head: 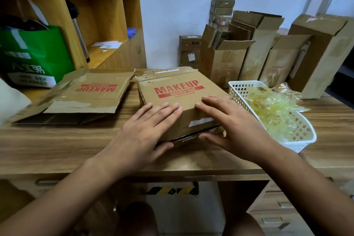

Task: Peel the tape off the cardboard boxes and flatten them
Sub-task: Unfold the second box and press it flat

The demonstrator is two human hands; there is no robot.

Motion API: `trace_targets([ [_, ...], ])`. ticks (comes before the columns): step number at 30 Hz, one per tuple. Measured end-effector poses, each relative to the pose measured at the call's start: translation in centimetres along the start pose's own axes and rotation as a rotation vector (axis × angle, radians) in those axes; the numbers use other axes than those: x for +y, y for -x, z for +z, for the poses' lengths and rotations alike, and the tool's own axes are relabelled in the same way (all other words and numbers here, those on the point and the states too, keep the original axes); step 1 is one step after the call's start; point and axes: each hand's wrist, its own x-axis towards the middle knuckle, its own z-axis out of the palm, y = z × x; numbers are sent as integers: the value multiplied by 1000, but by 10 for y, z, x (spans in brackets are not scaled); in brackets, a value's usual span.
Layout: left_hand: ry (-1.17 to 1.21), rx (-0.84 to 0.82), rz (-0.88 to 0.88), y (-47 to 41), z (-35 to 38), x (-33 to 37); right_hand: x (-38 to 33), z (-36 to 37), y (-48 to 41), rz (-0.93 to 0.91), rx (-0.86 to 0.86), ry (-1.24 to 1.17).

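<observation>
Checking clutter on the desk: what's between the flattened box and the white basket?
In the head view, the MAKEUP box sits between the flattened box and the white basket, with both hands pressing on it.

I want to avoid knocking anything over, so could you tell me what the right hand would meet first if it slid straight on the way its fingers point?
The right hand lies flat on the MAKEUP box, fingers pointing up-left. It would likely cross the box top and meet the left hand's fingertips first, though depth is uncertain.
</observation>
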Motion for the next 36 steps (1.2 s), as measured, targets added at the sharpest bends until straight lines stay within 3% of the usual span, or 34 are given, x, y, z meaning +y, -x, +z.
trace_targets([
  [23, 4, -33, -4, 1, 1, -22, 19, 13, -4, 95, -21, 112],
  [30, 38, -43, -52, 4, -5, -27, 16, 7, 4, 36, 23, 14],
  [36, 65, 44, -61, 1, -3, -23, 9, 2, 8, 75, 1, -130],
])
